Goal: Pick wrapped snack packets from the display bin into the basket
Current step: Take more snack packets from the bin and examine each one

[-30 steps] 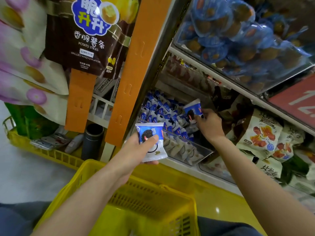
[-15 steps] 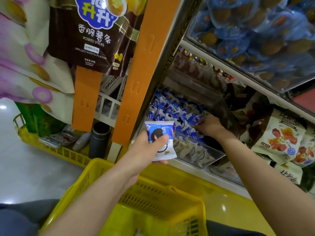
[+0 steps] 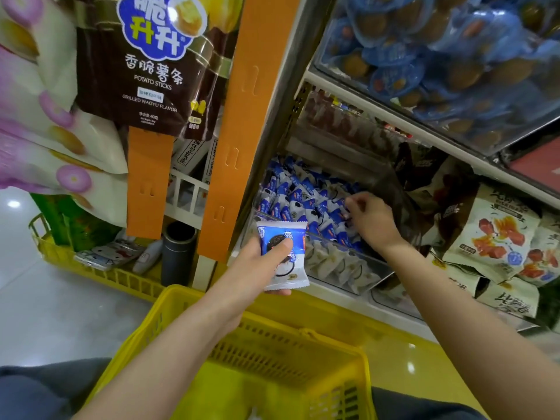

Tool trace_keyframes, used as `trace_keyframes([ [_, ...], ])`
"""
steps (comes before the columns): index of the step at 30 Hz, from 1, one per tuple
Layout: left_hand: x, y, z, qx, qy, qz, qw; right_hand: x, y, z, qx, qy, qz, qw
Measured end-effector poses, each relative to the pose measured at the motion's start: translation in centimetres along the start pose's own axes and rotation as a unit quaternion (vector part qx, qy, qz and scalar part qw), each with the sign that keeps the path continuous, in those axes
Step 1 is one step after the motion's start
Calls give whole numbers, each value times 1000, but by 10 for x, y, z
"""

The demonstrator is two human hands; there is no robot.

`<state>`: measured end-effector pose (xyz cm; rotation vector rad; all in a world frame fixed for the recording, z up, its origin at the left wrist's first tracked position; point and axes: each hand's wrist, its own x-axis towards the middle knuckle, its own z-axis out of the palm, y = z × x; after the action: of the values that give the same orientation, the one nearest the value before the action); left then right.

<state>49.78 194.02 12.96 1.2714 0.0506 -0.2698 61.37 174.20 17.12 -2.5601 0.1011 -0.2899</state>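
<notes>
My left hand (image 3: 257,268) grips one blue and white wrapped snack packet (image 3: 285,253) upright, in front of the clear display bin (image 3: 336,241) and above the far rim of the yellow basket (image 3: 303,332). The bin holds a pile of several like packets (image 3: 300,195). My right hand (image 3: 371,221) reaches into the bin from the right, fingers curled down among the packets. Its fingertips are hidden, so I cannot tell whether they pinch one. The basket sits below both forearms.
Two orange hanging strips (image 3: 239,137) and a brown potato-sticks bag (image 3: 151,65) hang left of the bin. A shelf of blue-wrapped snacks (image 3: 439,56) juts overhead. White snack bags (image 3: 497,234) crowd the right. A second yellow basket (image 3: 115,277) stands on the floor.
My right hand, which held a packet up a second ago, has dropped into the bin and that packet is no longer seen. My left hand keeps its packet in much the same place.
</notes>
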Motion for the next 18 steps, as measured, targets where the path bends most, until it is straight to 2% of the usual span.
trace_keyframes([
  [2, 1, -3, 1, 7, 4, -14, 1000, -28, -10, -2, 42, 50, -85, 994],
  [5, -4, -9, 3, 29, -11, -5, 1000, -73, -19, 3, 99, 25, -165, 981],
  [7, -9, -13, 5, 53, -26, 10, 998, -101, -21, 9, 135, -8, -185, 973],
  [11, -11, -28, 11, 99, -21, 20, 995, -131, -11, 26, 220, -88, -137, 962],
  [16, -13, -46, 15, 141, -18, 25, 990, -137, 4, 42, 348, -122, -11, 929],
  [18, -11, -50, 14, 141, 0, 40, 989, -138, 7, 49, 368, -134, 21, 920],
])
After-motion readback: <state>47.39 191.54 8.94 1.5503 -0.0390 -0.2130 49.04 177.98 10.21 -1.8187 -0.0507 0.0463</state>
